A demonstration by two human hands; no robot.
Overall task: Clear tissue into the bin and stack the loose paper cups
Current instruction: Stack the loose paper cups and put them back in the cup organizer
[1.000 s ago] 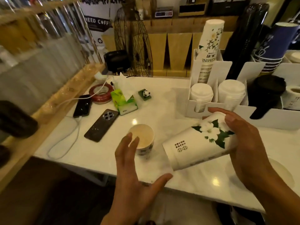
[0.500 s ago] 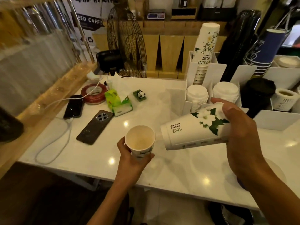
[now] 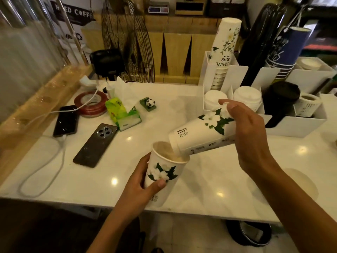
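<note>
Head view: two paper cups held above the white counter [image 3: 209, 190].
Right hand [image 3: 249, 136]: fingers wrapped round a tilted cup [image 3: 197, 137], long axis slanting down-left, base end entering the other cup's mouth.
Left hand [image 3: 138, 189]: fingers closed round an upright cup [image 3: 164, 172], mouth up.
Hidden: tilted cup's far end, behind the right hand.

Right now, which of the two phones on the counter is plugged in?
The black phone beside the red tape roll; a white cable enters it. The grey phone has none.

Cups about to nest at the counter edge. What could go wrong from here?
1. The tilted white floral paper cup stack in the right hand meets the rim of the upright floral paper cup at an angle; it may catch and crumple that rim rather than slide in.
2. The left hand holds the upright cup at the white counter edge; a slip could drop it to the floor.
</note>
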